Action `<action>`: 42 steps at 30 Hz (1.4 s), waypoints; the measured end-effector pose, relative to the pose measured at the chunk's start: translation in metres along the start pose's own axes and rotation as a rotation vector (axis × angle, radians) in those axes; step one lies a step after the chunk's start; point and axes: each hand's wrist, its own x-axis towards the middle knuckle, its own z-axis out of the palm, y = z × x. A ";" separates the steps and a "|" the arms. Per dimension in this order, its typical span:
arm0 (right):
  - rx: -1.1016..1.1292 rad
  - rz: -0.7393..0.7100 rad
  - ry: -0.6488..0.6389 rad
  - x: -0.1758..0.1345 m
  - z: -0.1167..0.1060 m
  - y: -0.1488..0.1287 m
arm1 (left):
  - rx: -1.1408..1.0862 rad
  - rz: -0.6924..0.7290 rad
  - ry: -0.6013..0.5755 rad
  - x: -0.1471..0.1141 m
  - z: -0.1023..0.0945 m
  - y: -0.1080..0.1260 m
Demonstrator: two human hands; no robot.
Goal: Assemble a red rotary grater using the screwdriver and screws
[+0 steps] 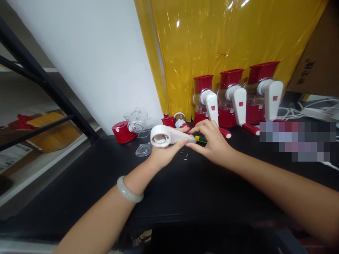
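A white crank handle [174, 137] with a round hollow end at its left is held above the black table. My left hand [165, 153] wraps it from below, thumb along its side. At its narrow right end, my right hand [209, 139] pinches with thumb and fingertips; part of a red piece shows behind the fingers. Just behind the right hand lies a green and yellow tool handle [200, 139], its other end hidden. Several small screws [185, 157] lie on the table below the hands.
Three red and white rotary graters [205, 100] stand at the back right. On the left are a red base [124, 132], a clear plastic housing [136, 118] and a clear disc [143, 150]. A grater drum [180, 120] stands behind the hands. White cables [293, 113] lie far right.
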 end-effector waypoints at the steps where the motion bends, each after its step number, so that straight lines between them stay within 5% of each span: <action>1: 0.005 0.007 0.016 0.001 -0.001 0.001 | -0.012 0.026 0.025 0.001 -0.001 -0.002; 4: 0.031 0.004 0.090 0.003 -0.006 0.000 | -0.040 0.026 0.075 0.003 -0.007 -0.008; 8: 0.034 -0.065 0.113 0.004 -0.012 -0.003 | 0.011 -0.092 -0.039 0.005 -0.012 -0.008; 23: 0.131 -0.237 -0.145 0.002 -0.010 -0.003 | 0.214 -0.333 -0.428 -0.003 -0.005 -0.004; 42: 0.020 -0.168 -0.085 -0.006 -0.005 -0.015 | 0.151 -0.438 -0.481 -0.003 -0.008 0.002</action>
